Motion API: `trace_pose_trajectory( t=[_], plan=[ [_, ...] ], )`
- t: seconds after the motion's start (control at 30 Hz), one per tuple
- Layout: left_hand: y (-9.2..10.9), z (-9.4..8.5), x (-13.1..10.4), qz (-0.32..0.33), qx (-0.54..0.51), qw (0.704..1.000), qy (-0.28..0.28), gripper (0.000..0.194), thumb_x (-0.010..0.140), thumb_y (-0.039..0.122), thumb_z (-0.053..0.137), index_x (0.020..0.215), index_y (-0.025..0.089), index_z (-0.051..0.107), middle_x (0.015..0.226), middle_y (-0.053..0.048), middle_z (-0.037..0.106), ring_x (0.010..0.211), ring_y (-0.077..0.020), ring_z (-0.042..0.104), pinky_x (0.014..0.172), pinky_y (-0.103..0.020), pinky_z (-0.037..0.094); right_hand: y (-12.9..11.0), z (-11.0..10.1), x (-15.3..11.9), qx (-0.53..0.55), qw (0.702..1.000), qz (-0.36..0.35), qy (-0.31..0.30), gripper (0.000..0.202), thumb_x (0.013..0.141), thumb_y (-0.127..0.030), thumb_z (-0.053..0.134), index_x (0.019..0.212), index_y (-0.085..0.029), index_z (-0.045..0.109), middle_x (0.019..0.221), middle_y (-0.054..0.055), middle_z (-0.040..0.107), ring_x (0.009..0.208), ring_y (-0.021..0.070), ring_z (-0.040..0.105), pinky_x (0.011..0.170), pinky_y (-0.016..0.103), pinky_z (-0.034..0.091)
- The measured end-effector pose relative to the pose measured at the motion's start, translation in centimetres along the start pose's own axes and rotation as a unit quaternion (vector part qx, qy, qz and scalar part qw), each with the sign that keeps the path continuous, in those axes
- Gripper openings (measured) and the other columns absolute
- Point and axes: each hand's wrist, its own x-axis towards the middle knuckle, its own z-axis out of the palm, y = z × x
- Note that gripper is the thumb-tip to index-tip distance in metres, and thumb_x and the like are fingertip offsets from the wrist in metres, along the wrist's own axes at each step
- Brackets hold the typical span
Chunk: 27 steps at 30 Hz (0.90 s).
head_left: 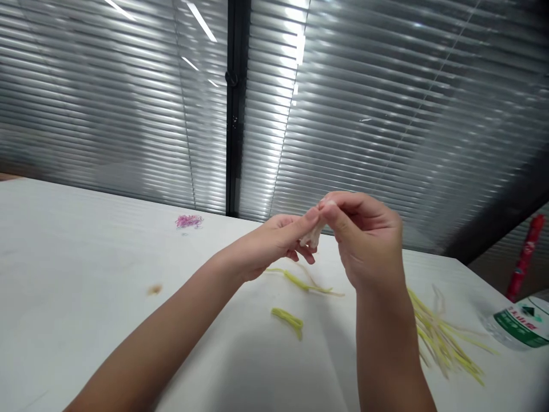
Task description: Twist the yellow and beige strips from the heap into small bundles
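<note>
Raised over the table, both hands meet at a small, pale, whitish piece (314, 236) that looks soft and folded; its kind is hard to make out. My left hand (283, 234) pinches it between thumb and fingers, the other fingers curling below. From the right, my right hand (364, 229) closes thumb and forefinger on its upper end, fingertips touching those of my left. Beneath them on the table lie a yellow-green fuzzy strand (300, 281) with thin ends and a short folded yellow-green piece (289, 320).
A loose bundle of yellow and beige strands (446, 343) lies right of my right forearm. Beyond it are a clear plastic container (521, 326) with a green-and-white label and a red stick-like object (526, 257). Pink-purple tangled threads (189, 221) lie at the back; window blinds (128, 114) stand behind.
</note>
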Motion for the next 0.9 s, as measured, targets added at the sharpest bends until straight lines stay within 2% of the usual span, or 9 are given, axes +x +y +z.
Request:
trace_pose_trajectory(
  t=[0.13, 0.23, 0.3, 0.4, 0.47, 0.53, 0.6, 0.7, 0.9],
  plan=[
    [0.1, 0.0, -0.1, -0.026, 0.125, 0.991, 0.033, 0.055, 0.087, 0.063, 0.027, 0.082, 0.017, 0.056, 0.091, -0.004, 0.059, 0.084, -0.0159, 0.058, 0.078, -0.03, 0.043, 0.1, -0.5, 0.4, 0.009, 0.998, 0.015, 0.062, 0.019, 0.084, -0.037, 0.061, 0.085, -0.02, 0.053, 0.08, 0.002, 0.065, 0.073, 0.0139, 0.064, 0.063, 0.028, 0.054],
    [-0.1, 0.2, -0.5, -0.069, 0.278, 0.958, -0.011, 0.053, 0.086, 0.064, 0.032, 0.088, 0.019, 0.059, 0.093, -0.004, 0.062, 0.084, -0.0175, 0.057, 0.072, -0.029, 0.043, 0.0, -0.7, 0.5, 0.029, 0.995, 0.027, 0.09, 0.02, 0.087, -0.04, 0.056, 0.088, -0.022, 0.047, 0.069, -0.003, 0.056, 0.061, 0.01, 0.059, 0.059, 0.025, 0.052],
    [-1.2, 1.1, -0.7, -0.104, 0.379, 0.916, -0.076, 0.045, 0.083, 0.06, 0.043, 0.096, 0.02, 0.06, 0.095, -0.005, 0.063, 0.084, -0.0192, 0.057, 0.068, -0.029, 0.043, 0.0, -0.7, 0.6, 0.043, 0.993, 0.025, 0.108, 0.019, 0.088, -0.039, 0.054, 0.088, -0.023, 0.044, 0.066, -0.005, 0.048, 0.051, 0.0067, 0.052, 0.053, 0.022, 0.049],
    [-4.4, 3.3, -1.2, -0.131, 0.504, 0.839, -0.159, 0.04, 0.08, 0.047, 0.057, 0.109, 0.02, 0.058, 0.107, -0.009, 0.061, 0.093, -0.0249, 0.058, 0.074, -0.034, 0.044, 0.1, -1.0, 0.7, 0.044, 0.991, 0.025, 0.127, 0.02, 0.089, -0.039, 0.053, 0.086, -0.023, 0.042, 0.066, -0.005, 0.04, 0.043, 0.0036, 0.038, 0.041, 0.018, 0.036],
    [-7.1, 4.8, -1.7, -0.122, 0.598, 0.776, -0.161, 0.036, 0.08, 0.035, 0.059, 0.109, 0.015, 0.056, 0.107, -0.012, 0.059, 0.095, -0.0291, 0.058, 0.077, -0.04, 0.046, 0.1, -1.1, 0.8, 0.025, 0.99, 0.024, 0.138, 0.021, 0.089, -0.041, 0.051, 0.085, -0.023, 0.041, 0.066, -0.005, 0.037, 0.041, 0.0031, 0.03, 0.036, 0.018, 0.026],
    [-9.7, 5.7, -2.4, -0.087, 0.671, 0.723, -0.141, 0.031, 0.079, 0.024, 0.058, 0.107, 0.011, 0.055, 0.103, -0.014, 0.058, 0.09, -0.0301, 0.058, 0.072, -0.043, 0.048, 0.1, -1.3, 0.8, 0.0, 0.989, 0.018, 0.147, 0.022, 0.09, -0.044, 0.048, 0.085, -0.024, 0.041, 0.067, -0.004, 0.036, 0.042, 0.0034, 0.026, 0.036, 0.019, 0.02],
    [-11.8, 6.0, -3.0, -0.027, 0.698, 0.696, -0.167, 0.024, 0.076, 0.015, 0.054, 0.099, 0.011, 0.055, 0.098, -0.012, 0.057, 0.083, -0.0269, 0.058, 0.069, -0.04, 0.049, 0.1, -1.4, 0.8, -0.021, 0.988, 0.01, 0.153, 0.024, 0.091, -0.047, 0.045, 0.085, -0.024, 0.04, 0.067, -0.004, 0.035, 0.043, 0.0041, 0.024, 0.036, 0.019, 0.019],
    [-13.9, 5.7, -3.9, 0.038, 0.7, 0.69, -0.179, 0.013, 0.081, 0.01, 0.047, 0.089, 0.015, 0.056, 0.091, -0.007, 0.058, 0.077, -0.0213, 0.057, 0.067, -0.035, 0.05, 0.0, -1.5, 0.9, -0.029, 0.988, 0.006, 0.155, 0.025, 0.091, -0.047, 0.045, 0.084, -0.024, 0.039, 0.067, -0.004, 0.033, 0.044, 0.005, 0.024, 0.037, 0.02, 0.019],
    [-15.9, 4.3, -5.4, 0.209, 0.706, 0.672, -0.082, 0.013, 0.088, 0.013, 0.044, 0.076, 0.016, 0.051, 0.075, -0.003, 0.055, 0.07, -0.0161, 0.055, 0.063, -0.03, 0.047, 0.3, -1.6, 1.0, -0.019, 0.989, 0.017, 0.147, 0.029, 0.087, -0.046, 0.053, 0.082, -0.022, 0.037, 0.065, -0.004, 0.033, 0.047, 0.0056, 0.027, 0.04, 0.02, 0.024]
  ],
)
